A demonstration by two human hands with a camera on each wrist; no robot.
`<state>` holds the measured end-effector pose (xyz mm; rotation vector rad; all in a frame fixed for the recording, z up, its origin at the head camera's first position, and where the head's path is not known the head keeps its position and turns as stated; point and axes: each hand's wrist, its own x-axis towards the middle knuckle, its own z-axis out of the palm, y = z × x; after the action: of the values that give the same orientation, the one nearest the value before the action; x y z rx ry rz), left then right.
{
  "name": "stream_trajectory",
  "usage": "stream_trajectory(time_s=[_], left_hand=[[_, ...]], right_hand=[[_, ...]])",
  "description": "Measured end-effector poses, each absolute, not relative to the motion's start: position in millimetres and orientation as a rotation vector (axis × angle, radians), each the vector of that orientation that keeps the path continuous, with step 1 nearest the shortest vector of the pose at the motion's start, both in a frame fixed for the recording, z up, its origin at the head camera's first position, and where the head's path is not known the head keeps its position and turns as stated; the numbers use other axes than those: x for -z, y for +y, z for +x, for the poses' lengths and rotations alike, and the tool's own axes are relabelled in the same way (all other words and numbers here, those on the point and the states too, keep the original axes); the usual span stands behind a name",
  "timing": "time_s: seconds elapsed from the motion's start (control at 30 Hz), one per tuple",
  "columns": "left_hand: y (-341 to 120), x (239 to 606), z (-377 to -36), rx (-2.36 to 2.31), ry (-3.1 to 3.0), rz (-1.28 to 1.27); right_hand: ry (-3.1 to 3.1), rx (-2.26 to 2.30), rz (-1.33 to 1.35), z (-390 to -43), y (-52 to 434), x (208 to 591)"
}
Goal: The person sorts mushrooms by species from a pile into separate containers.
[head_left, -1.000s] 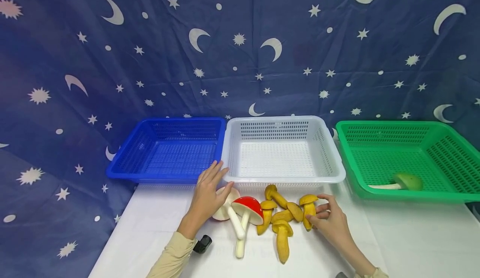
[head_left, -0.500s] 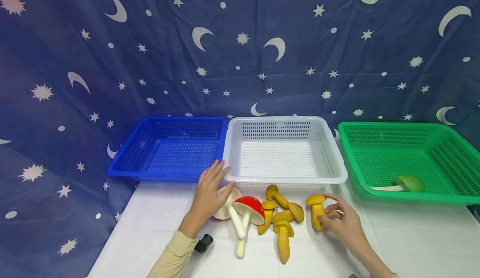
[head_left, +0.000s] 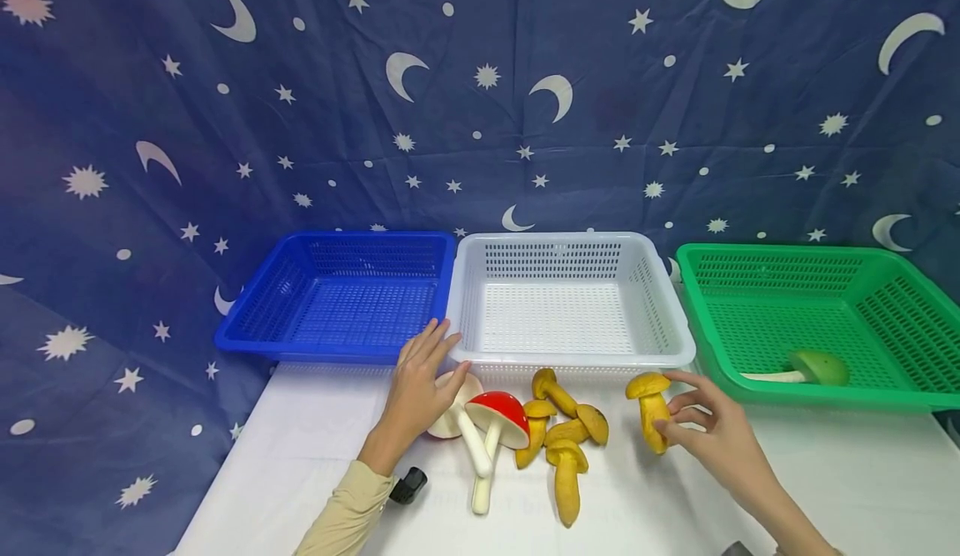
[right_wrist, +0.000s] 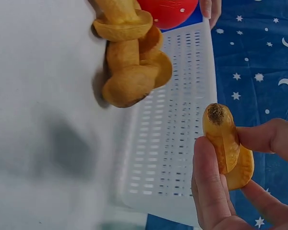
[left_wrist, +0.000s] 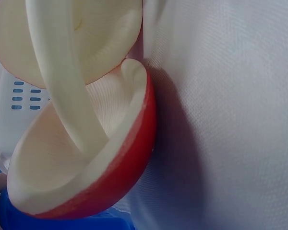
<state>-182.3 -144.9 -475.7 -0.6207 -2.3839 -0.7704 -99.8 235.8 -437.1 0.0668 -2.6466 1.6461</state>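
Observation:
My right hand (head_left: 708, 423) pinches a yellow toy mushroom (head_left: 651, 410) between thumb and fingers, in front of the white basket. In the right wrist view its stem end (right_wrist: 221, 129) faces the camera, lifted off the cloth. My left hand (head_left: 416, 398) has its fingers loosely extended, the tips at the neighbouring rims of the blue and white baskets. Below that hand lie two red-capped toy mushrooms with crossed white stems; the front red mushroom (head_left: 497, 423) shows white spots. Several more yellow mushrooms (head_left: 566, 481) lie in a cluster to their right.
Along the back of the white cloth stand a blue basket (head_left: 300, 349), a white basket (head_left: 570, 359) and a green basket (head_left: 877, 393). A green-capped mushroom (head_left: 821, 368) lies in the green one. A patterned blue curtain (head_left: 465, 106) hangs behind. A small black object (head_left: 407, 486) sits by the left wrist.
My right hand has drawn the yellow mushroom rightward, away from the cluster, and raised it off the table. The left hand stays where it was.

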Motion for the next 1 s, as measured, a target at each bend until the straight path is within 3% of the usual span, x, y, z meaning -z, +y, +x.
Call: stream_trajectory(time_s=[1.0], left_hand=[[-144.4, 475.2, -180.6, 0.759, -2.386, -0.604]], right_hand=[[-2.612, -1.53, 0.147, -138.8, 243.9, 395.0]])
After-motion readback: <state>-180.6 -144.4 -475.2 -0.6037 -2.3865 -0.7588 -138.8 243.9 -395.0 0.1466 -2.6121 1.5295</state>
